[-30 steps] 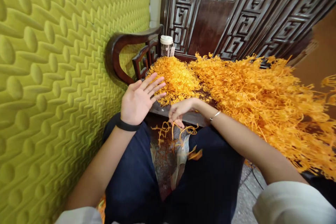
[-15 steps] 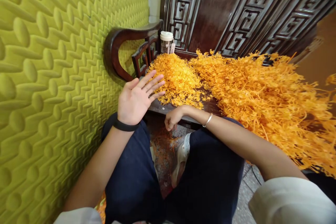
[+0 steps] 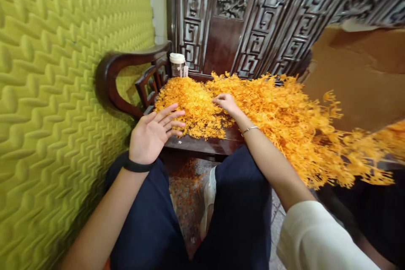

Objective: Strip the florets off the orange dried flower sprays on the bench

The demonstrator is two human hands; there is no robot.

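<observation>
the left hand (image 3: 149, 137) is spread wide, the right hand (image 3: 228, 103) by orange flowers (image 3: 193, 99), its grip unclear.

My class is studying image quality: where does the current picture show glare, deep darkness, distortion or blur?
In the head view, pale glare streaks the carved wooden back; in the head view, the trousers go nearly black on the right leg; in the same head view, the yellow wall looks stretched and soft toward the left edge.
</observation>
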